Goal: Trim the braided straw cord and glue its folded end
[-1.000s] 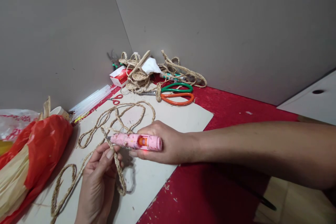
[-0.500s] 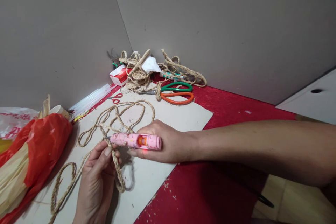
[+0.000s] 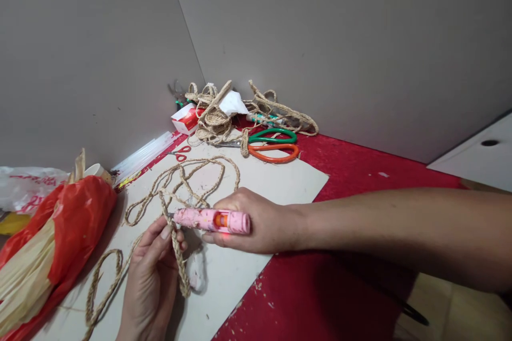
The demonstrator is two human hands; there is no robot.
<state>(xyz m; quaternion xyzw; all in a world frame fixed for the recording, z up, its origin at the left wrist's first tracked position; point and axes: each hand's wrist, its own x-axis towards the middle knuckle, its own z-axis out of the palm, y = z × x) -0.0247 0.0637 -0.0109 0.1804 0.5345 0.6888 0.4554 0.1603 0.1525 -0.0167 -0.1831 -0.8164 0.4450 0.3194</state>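
Observation:
A pink hot glue gun (image 3: 196, 219) is gripped in my right hand (image 3: 256, 221), its nozzle pointing left. That tip meets a braided straw cord (image 3: 178, 256), which my left hand (image 3: 150, 266) pinches between thumb and fingers. Below my left fingers a doubled length of the cord hangs down. More of the same braid lies in loose loops on the white board behind the hands and to the left. Whether any glue is coming out cannot be seen, since the nozzle tip is small and partly covered.
Green-and-orange-handled scissors (image 3: 276, 153) and small red scissors (image 3: 182, 153) lie farther back. Behind them are heaped cords (image 3: 214, 122) and a red-white box (image 3: 186, 119). Clear glue sticks (image 3: 144, 157) rest by the wall. A red bag of straw (image 3: 86, 218) stands left. The white board (image 3: 288, 181) covers red cloth.
The whole view has shifted slightly, so everything sits a little lower and to the right. Both hands keep their hold, and the glue gun stays against the cord.

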